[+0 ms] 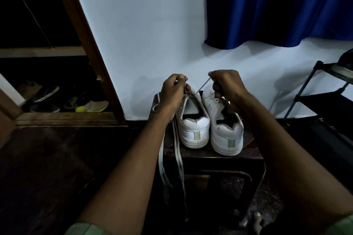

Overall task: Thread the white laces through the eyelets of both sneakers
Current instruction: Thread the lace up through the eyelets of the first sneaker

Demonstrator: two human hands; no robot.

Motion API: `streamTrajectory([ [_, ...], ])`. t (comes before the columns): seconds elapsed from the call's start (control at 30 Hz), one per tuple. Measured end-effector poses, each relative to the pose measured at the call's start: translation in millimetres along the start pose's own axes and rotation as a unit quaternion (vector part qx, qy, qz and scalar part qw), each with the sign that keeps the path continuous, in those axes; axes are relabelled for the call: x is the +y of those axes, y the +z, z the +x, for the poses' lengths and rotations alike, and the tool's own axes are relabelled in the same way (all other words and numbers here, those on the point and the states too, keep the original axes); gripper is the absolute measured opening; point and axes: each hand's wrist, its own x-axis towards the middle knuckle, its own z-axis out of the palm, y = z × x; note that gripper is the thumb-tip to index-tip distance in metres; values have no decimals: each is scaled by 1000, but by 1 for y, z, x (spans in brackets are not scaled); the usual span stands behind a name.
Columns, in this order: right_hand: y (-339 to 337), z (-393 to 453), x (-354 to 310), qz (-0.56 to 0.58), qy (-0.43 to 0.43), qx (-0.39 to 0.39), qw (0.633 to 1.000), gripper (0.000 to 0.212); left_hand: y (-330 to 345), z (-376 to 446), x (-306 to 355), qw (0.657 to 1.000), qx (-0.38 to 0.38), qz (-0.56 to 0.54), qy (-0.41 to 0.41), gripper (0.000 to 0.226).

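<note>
Two white sneakers stand side by side, heels toward me, on a dark wooden stool (250,153). Over the left sneaker (193,129), my left hand (172,92) pinches a white lace (176,150) near the eyelets. Long ends of that lace hang down over the stool's left edge. My right hand (227,85) is above the right sneaker (226,135) and pinches a taut strand of lace (202,86) that runs down and left to the left sneaker's front. The toes of both shoes are hidden behind my hands.
A pale wall rises just behind the stool, with a blue curtain (277,5) hanging at the upper right. A black shoe rack (324,89) stands at the right. At the left, a wooden-framed opening (84,44) shows several shoes on the floor (57,99). The floor is dark.
</note>
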Motion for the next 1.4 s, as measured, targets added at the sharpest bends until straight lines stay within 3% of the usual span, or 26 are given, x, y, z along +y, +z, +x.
streamTrajectory([
  [0.13, -8, 5, 4, -184, -52, 118, 974, 32, -1, 1, -2, 1000, 1, -14, 0, 22],
  [0.27, -11, 10, 12, -320, -53, 132, 937, 37, -1, -1, -1, 1000, 1, -19, -2, 22],
  [0.4, -11, 13, 15, -385, -58, 139, 911, 25, -1, 0, 0, 1000, -5, -14, 5, 24],
  [0.47, -12, 14, 15, -333, -50, 146, 930, 22, -1, 0, -1, 1000, -6, -9, 8, 24],
  [0.57, -12, 8, 6, -35, -6, 136, 990, 13, -1, 0, -1, 1000, -3, -7, 10, 23],
  [0.67, -19, 6, -9, 174, 42, 142, 974, 15, -2, 1, -1, 1000, -1, 1, 10, 23],
  [0.73, -24, 9, -9, 195, 15, 163, 967, 27, -2, 1, -1, 1000, 2, 12, 9, 23],
  [0.8, -23, 13, 0, 103, -33, 167, 980, 44, -1, 0, 0, 1000, 2, 22, 13, 23],
  [0.87, -19, 17, 12, -92, -68, 145, 983, 67, 0, 0, 0, 999, 4, 31, 15, 24],
  [0.93, -9, 15, 18, -267, -120, 70, 954, 78, 1, 1, -1, 1000, 1, 27, 8, 26],
  [1.0, 6, 9, 21, -358, -168, -39, 918, 69, 2, 2, -2, 1000, 0, 1, -5, 27],
  [1.1, 25, -3, 20, -426, -170, -110, 882, 45, 3, 1, 2, 999, 5, -25, -20, 25],
  [1.27, 26, -7, 16, -439, -146, -139, 876, 41, -2, 3, 6, 989, 9, -139, -51, 25],
  [1.4, 26, -4, 21, -459, -140, -119, 869, 35, -10, 5, 14, 949, 65, -279, -127, 28],
])
